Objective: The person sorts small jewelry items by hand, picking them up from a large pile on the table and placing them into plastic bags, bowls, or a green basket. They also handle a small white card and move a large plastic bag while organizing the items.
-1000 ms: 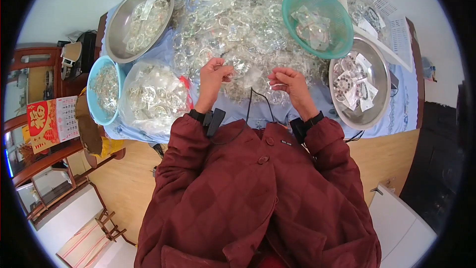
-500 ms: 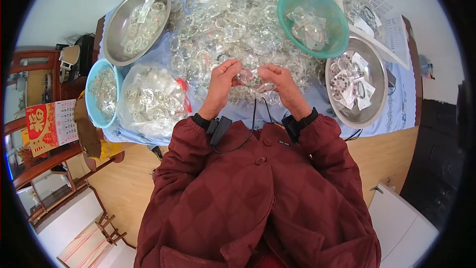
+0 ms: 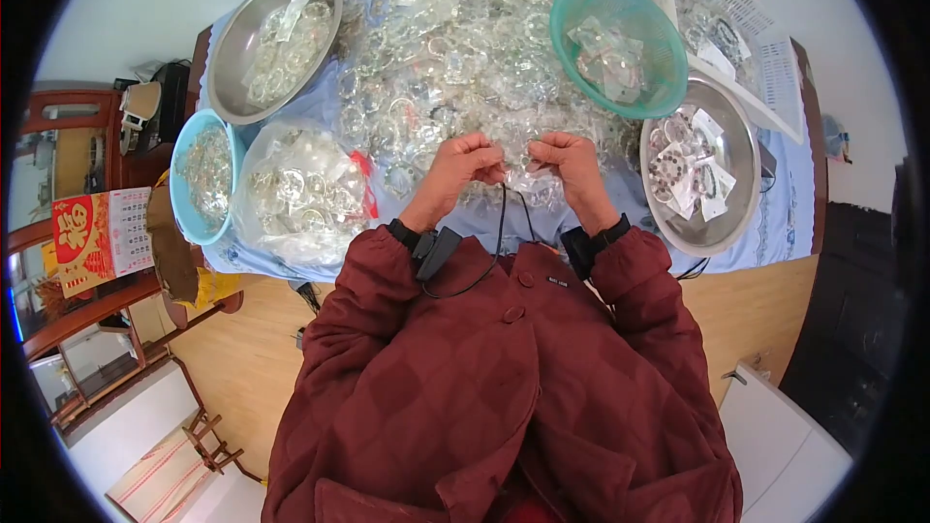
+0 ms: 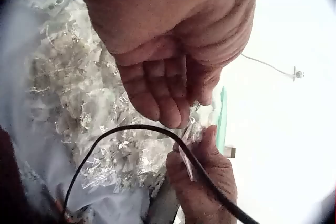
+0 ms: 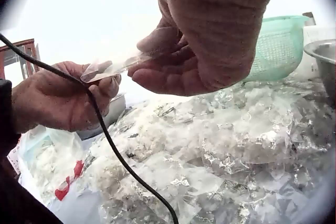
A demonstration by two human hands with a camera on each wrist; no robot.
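Observation:
Both hands hold one small clear plastic packet (image 5: 118,66) between them, above the near edge of a large heap of clear-bagged bracelets (image 3: 436,68). My left hand (image 3: 463,169) pinches its left side with thumb and fingers. On the other side, my right hand (image 3: 573,169) pinches the packet between thumb and forefinger. In the left wrist view the packet slants between the left fingertips and the right hand (image 4: 205,176). What lies inside the packet is too small to tell.
Left of the heap are a steel bowl (image 3: 218,73), a blue basin (image 3: 180,179) and a filled plastic bag (image 3: 300,196). To the right stand a green basket (image 3: 668,77), another steel bowl (image 3: 741,208) and a white crate (image 3: 790,87). A black cord (image 5: 105,124) hangs near the hands.
A second ago the hands were apart over the heap; they came together on a packet. Since then both have shifted slightly right and down, still holding it.

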